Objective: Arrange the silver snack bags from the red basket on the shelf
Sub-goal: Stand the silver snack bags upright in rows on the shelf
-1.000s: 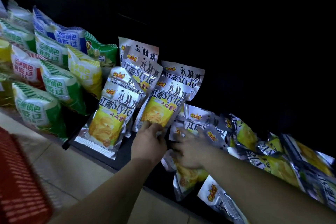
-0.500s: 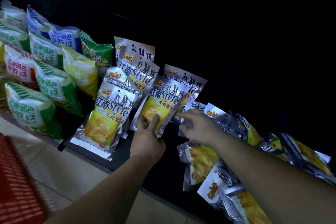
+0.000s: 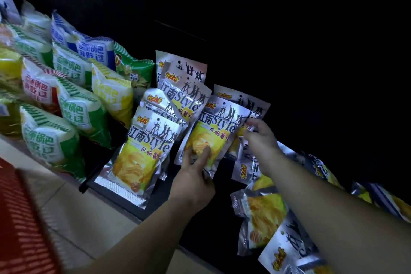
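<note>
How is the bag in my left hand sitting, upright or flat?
Upright, tilted: the bag has its logo end up, resting on the bag behind; left hand grips its bottom.

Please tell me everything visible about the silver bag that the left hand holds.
The silver snack bag is a flat, shiny foil pouch with black dancing figures, the word Style and yellow crisps printed below. It leans tilted on the dark shelf, over another like bag. The left hand pinches its lower end; the right hand is at its right edge.

left grip (image 3: 194,174) pinching, right grip (image 3: 260,140) pinching
</note>
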`<state>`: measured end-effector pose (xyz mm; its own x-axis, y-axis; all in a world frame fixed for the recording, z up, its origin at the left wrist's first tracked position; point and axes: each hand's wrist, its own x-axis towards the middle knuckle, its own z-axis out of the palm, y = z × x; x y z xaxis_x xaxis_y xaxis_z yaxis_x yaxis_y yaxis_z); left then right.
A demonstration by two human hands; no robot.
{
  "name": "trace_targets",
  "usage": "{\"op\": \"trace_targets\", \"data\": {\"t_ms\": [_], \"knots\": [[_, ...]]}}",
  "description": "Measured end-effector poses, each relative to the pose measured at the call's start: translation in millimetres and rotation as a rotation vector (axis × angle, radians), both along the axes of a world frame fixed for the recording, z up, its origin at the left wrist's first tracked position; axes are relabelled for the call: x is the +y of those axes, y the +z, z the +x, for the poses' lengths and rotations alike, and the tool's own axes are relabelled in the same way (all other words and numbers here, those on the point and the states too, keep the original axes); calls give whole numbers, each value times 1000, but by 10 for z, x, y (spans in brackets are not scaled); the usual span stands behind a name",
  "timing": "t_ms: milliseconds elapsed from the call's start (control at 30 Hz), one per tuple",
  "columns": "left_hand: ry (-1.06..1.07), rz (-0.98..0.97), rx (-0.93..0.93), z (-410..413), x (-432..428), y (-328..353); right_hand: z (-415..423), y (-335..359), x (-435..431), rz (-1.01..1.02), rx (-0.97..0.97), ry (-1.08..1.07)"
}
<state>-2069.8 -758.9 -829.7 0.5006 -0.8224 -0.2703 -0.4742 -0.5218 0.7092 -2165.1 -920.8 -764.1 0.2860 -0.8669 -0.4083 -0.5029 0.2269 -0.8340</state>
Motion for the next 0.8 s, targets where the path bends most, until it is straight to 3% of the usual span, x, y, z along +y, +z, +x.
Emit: {"op": "trace_targets", "data": {"t_ms": [300,400,667,800], "knots": [[-116,-1,96,-43,-89,111,-237,-41,2,-268,82,158],[-133,38,127,-20,-171,164,-371,-75,-27,-198,133,141],[-140,15,144,15,-232,115,-235,-95,32,63,-16,248],[-125,-31,133,58,-183,54,-166,-89,68,41,27,255]]}}
